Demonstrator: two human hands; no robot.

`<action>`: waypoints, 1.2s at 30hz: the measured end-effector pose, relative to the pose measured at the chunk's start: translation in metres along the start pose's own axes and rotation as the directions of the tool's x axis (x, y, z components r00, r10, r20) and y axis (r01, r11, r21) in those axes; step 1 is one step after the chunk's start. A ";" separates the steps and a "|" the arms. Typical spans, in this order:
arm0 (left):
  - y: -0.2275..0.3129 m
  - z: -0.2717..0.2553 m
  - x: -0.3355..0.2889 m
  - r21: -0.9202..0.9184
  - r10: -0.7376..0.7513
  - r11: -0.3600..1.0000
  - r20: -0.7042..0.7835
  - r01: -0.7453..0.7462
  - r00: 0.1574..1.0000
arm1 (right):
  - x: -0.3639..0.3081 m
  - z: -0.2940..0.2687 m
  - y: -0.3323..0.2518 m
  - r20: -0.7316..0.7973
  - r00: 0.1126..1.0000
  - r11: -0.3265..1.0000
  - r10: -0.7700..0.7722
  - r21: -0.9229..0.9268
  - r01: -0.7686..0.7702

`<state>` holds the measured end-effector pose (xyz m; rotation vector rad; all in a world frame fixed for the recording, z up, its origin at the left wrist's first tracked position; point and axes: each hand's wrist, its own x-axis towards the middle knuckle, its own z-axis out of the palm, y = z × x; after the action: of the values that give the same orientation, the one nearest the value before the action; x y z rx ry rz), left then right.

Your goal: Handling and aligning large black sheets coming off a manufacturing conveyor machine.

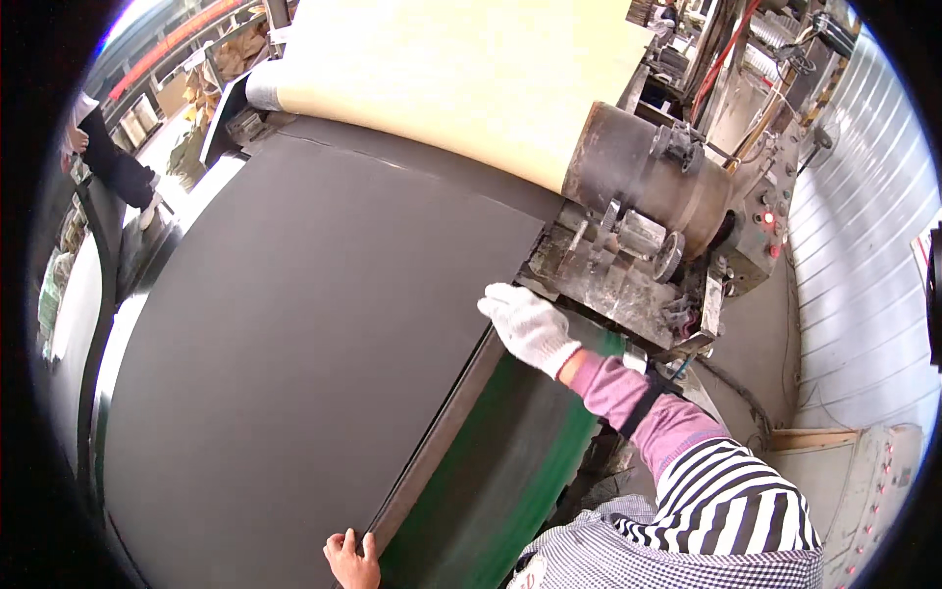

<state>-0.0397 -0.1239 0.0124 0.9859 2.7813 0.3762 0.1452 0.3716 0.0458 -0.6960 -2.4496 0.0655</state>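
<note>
A wide dark grey sheet (304,294) stretches over the machine bed, its right edge running diagonally toward me. At the near end of that edge is my bare left hand (353,562), its bent fingers closed over the sheet's border. Farther up, by the sheet's right corner, my right hand (530,326) wears a white knit glove. Its fingers are together and closed at the edge; the thumb side is partly hidden. Beneath and right of the edge lies a green and dark belt (491,471).
A large pale yellow roll (442,88) spans the far end. Right of it stand a rusty metal drum (638,177), a handwheel (669,257) and a control box with lit buttons (760,231). Another person (113,157) is at far left. A corrugated wall (863,216) bounds the right.
</note>
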 end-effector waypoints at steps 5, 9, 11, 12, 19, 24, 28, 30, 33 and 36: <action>0.072 0.025 0.040 0.032 0.040 0.999 -0.077 -0.038 0.996 | -0.096 -0.057 -0.055 0.187 0.979 0.923 -0.081 0.384 0.003; 0.117 0.035 0.066 -0.071 0.104 0.992 -0.030 -0.106 0.994 | -0.130 -0.089 -0.109 0.501 0.861 0.759 0.088 0.526 -0.383; 0.126 0.036 0.071 -0.285 0.071 0.957 0.035 -0.058 0.997 | -0.131 -0.104 -0.134 0.803 0.593 0.562 0.062 0.463 -0.686; 0.121 0.036 0.076 -0.605 0.093 0.795 0.202 0.050 0.975 | -0.127 -0.108 -0.147 0.750 0.661 0.660 -0.007 0.500 -0.560; -0.053 0.019 -0.025 0.088 -0.285 0.930 -0.441 0.357 0.851 | -0.104 -0.120 -0.210 0.821 0.568 0.590 -0.067 0.491 -0.641; -0.140 -0.002 -0.089 0.113 -0.287 0.927 -0.402 0.358 0.869 | -0.112 -0.122 -0.253 0.735 0.636 0.565 -0.238 0.637 -0.524; -0.082 -0.001 -0.061 0.020 -0.317 0.941 -0.295 0.337 0.901 | -0.051 -0.136 -0.294 0.200 0.725 0.383 -0.660 0.919 0.095; -0.061 0.008 -0.046 -0.023 -0.245 0.969 -0.224 0.246 0.943 | -0.017 -0.162 -0.323 -0.018 0.650 0.235 -0.760 0.925 0.299; -0.072 0.026 -0.040 -0.272 -0.086 0.962 -0.197 0.030 0.977 | 0.024 -0.219 -0.348 -0.213 0.387 -0.062 -0.897 0.928 0.368; -0.108 0.043 -0.040 -0.444 -0.154 0.895 -0.198 0.052 0.968 | 0.047 -0.292 -0.346 -0.136 0.283 0.057 -0.949 0.810 0.583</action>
<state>-0.0629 -0.2228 -0.0575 0.7187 2.7329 1.1036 0.1124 0.0652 0.3803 1.3295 -2.4531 0.8386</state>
